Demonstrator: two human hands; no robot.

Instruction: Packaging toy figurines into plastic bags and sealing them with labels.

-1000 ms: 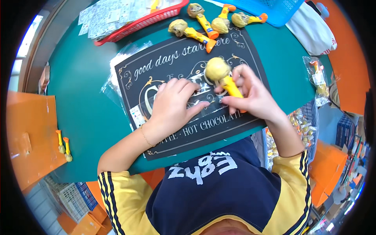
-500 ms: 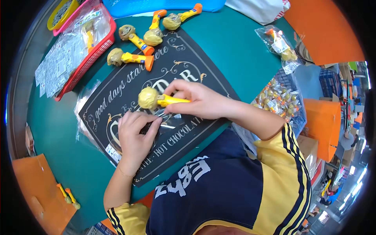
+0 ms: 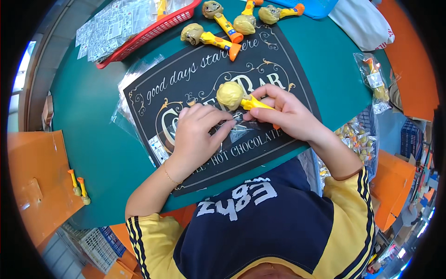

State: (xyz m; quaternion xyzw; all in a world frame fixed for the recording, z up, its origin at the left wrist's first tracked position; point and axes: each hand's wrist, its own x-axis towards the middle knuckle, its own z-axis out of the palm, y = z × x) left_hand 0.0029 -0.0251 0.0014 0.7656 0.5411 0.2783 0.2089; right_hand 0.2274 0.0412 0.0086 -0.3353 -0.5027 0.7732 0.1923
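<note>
My right hand point(image 3: 290, 114) is closed around the yellow handle of a doll-headed toy point(image 3: 230, 96), whose round yellow-haired head points left. My left hand point(image 3: 197, 132) has its thumb and fingers curled together at the edge of a clear plastic bag point(image 3: 239, 130), just below the toy's head. Both hands are over a black printed placemat point(image 3: 141, 104). Several similar toys point(image 3: 218, 43) with yellow and orange handles lie at the mat's far edge.
A red basket point(image 3: 160, 33) at the far left holds printed paper slips point(image 3: 109, 30). More clear bags point(image 3: 127, 104) lie beneath the mat's left edge. A bagged toy point(image 3: 375, 83) lies at right, above a crate of bagged toys point(image 3: 357, 139). Two toys rest on an orange box point(image 3: 44, 181).
The view has shifted, so the table and mat appear further right and higher. My right hand still grips the toy; my left stays at the bag's edge.
</note>
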